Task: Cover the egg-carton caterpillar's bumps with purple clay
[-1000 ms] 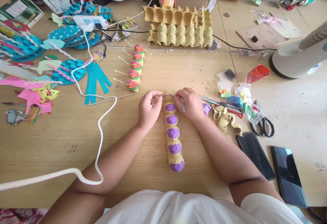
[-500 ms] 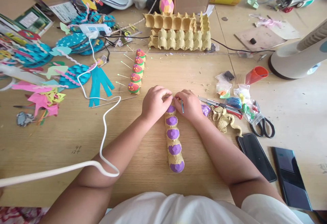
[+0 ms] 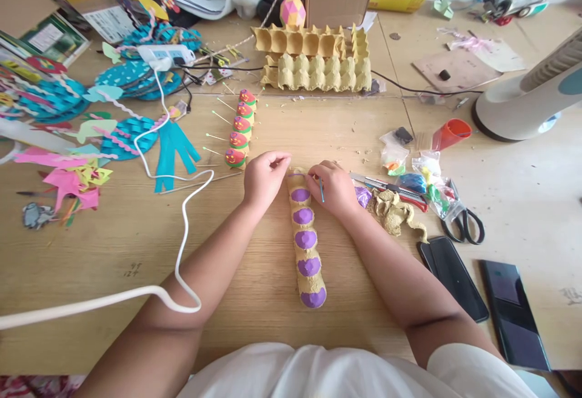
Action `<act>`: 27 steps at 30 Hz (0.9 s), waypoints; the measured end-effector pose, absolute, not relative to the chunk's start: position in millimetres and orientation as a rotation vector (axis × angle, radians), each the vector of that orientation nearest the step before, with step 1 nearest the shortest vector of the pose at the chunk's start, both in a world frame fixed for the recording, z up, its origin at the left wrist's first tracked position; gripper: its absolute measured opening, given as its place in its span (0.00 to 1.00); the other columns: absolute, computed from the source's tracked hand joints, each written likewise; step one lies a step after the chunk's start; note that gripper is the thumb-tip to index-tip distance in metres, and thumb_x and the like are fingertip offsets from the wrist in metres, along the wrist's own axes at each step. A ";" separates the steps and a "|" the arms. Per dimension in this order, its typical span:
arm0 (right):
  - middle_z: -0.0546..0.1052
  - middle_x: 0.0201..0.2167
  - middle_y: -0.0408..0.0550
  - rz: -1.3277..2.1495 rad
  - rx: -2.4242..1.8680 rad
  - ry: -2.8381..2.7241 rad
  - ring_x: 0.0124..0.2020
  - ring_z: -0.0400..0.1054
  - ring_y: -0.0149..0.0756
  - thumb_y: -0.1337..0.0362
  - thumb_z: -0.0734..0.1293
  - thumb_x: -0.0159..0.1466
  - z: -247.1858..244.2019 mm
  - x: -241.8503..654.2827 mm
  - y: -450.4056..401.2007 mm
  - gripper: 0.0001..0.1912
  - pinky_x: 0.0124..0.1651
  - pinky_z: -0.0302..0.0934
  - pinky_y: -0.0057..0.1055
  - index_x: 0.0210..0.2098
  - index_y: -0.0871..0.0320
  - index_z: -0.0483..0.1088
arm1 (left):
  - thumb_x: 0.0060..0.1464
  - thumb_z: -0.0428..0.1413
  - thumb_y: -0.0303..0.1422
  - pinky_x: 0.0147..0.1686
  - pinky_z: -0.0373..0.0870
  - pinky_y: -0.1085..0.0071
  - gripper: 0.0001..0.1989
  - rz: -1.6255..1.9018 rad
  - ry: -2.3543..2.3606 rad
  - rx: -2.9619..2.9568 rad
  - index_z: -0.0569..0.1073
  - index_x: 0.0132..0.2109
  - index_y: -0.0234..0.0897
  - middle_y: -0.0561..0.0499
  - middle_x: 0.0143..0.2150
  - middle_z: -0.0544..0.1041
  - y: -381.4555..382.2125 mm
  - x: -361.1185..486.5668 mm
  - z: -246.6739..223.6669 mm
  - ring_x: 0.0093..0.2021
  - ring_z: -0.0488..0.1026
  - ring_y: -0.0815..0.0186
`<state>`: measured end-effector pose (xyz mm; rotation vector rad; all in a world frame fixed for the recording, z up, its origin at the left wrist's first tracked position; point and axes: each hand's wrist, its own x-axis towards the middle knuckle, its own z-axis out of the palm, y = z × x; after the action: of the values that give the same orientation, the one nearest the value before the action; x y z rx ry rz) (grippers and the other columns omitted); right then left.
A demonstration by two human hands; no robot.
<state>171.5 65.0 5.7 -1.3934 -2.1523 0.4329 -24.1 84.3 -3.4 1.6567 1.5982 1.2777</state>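
A strip of egg carton (image 3: 306, 240) with purple caps on its bumps lies lengthwise on the table between my forearms. My left hand (image 3: 268, 177) is just left of its far end, thumb and fingertips pinched together; whatever is between them is too small to make out. At the right of that far end, my right hand (image 3: 333, 187) is closed on a thin blue stick (image 3: 321, 189), its fingertips touching or very near the strip. Beyond my left hand stands a second strip (image 3: 240, 130) with red and green faces and pale pins beside it.
Egg cartons (image 3: 324, 73) lie at the back. On the right are scissors (image 3: 464, 226), a cutter (image 3: 386, 186), carton scraps (image 3: 391, 211), a red cup (image 3: 451, 134) and two phones (image 3: 453, 278). A white cable (image 3: 185, 228) crosses my left forearm; paper crafts (image 3: 127, 137) lie left.
My left hand has moved left, away from my right hand, uncovering the strip's far end. My right hand has shifted slightly left and still holds the blue stick.
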 end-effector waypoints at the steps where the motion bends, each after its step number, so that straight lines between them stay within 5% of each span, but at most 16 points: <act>1: 0.80 0.37 0.53 0.431 -1.390 -2.152 0.41 0.72 0.47 0.63 0.67 0.71 5.4 171.6 65.0 0.07 0.46 0.63 0.39 0.38 0.55 0.78 | 0.62 0.60 0.34 0.49 0.75 0.62 0.09 1.266 1.589 1.770 0.85 0.43 0.40 0.46 0.43 0.87 82.2 -24.3 -1.5 0.41 0.81 0.59; 5: 0.80 0.38 0.53 0.426 -1.383 -2.154 0.41 0.73 0.47 0.63 0.67 0.71 3.8 172.4 65.6 0.07 0.45 0.64 0.38 0.39 0.55 0.78 | 0.59 0.63 0.33 0.58 0.73 0.56 0.09 1.157 1.503 2.030 0.85 0.46 0.42 0.45 0.49 0.86 72.5 -18.7 3.2 0.52 0.81 0.53; 15: 0.80 0.38 0.54 0.421 -1.414 -2.173 0.42 0.73 0.47 0.62 0.67 0.71 4.4 171.0 67.0 0.08 0.46 0.64 0.38 0.39 0.55 0.78 | 0.56 0.63 0.27 0.46 0.78 0.62 0.09 1.120 1.456 1.918 0.85 0.43 0.42 0.47 0.44 0.87 69.8 -16.3 -5.0 0.44 0.83 0.58; 27: 0.81 0.41 0.58 0.242 -1.606 -2.240 0.44 0.72 0.50 0.63 0.64 0.73 12.1 169.3 65.5 0.10 0.45 0.61 0.39 0.40 0.58 0.78 | 0.58 0.63 0.29 0.45 0.79 0.65 0.08 1.115 1.477 1.946 0.85 0.44 0.40 0.46 0.45 0.87 67.6 -14.7 -6.6 0.43 0.83 0.60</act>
<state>169.3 65.5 12.1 -1.6055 -2.2403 0.2422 -14.7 67.6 -6.6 1.9459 1.4773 1.1151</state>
